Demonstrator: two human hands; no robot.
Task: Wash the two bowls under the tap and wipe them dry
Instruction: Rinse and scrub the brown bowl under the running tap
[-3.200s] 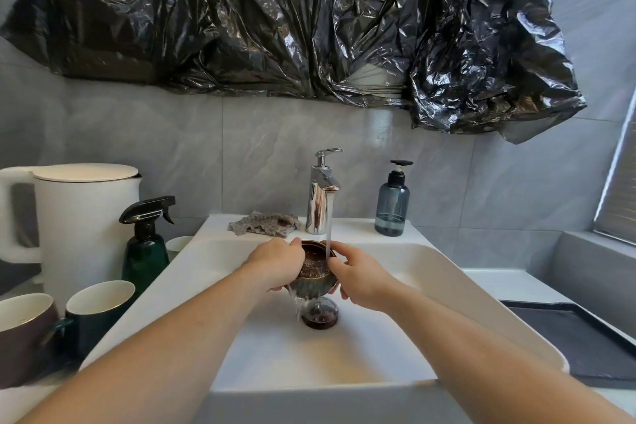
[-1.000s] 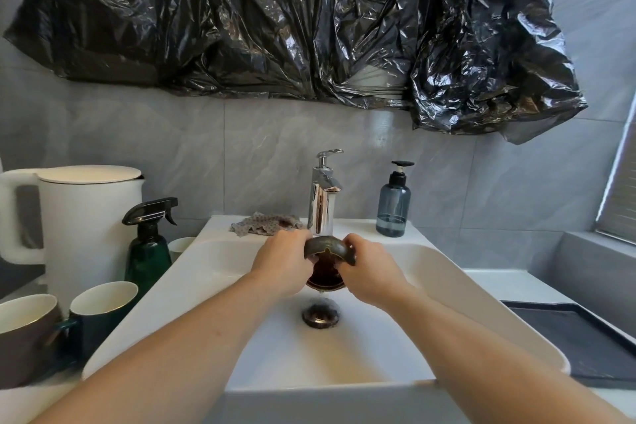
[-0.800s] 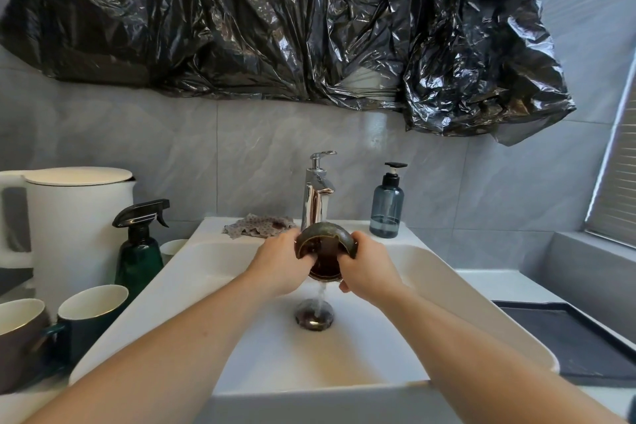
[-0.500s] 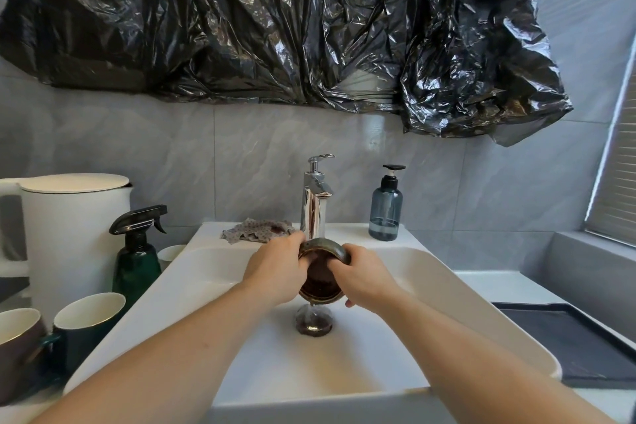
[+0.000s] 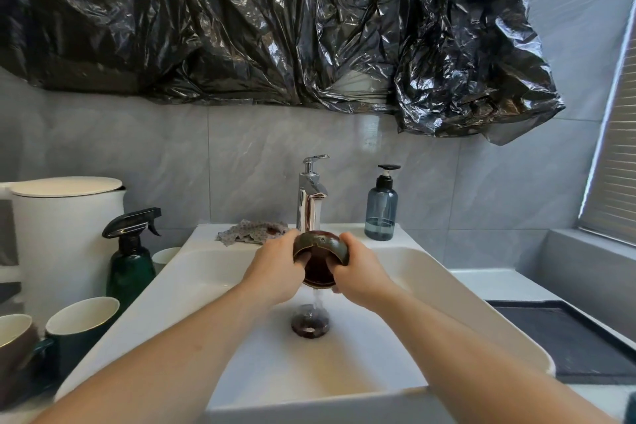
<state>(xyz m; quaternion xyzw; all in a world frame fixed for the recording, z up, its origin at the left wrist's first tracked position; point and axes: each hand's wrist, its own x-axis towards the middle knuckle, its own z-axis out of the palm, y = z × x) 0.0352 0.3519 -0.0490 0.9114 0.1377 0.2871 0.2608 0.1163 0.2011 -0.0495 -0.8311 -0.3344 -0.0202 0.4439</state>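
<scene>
Under the tap (image 5: 311,198), both hands — left hand (image 5: 275,267), right hand (image 5: 359,272) — grip the bowl (image 5: 320,246), now tipped from upright to pour out — rinsing nearly done.

A crumpled cloth (image 5: 252,232) and soap bottle (image 5: 381,208) sit on the basin ledge (image 5: 344,229).

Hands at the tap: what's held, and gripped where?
Both hands hold one dark bowl, tipped on its side under the tap. The left hand grips its left rim, fingers inside; the right hand grips the right side.
</scene>
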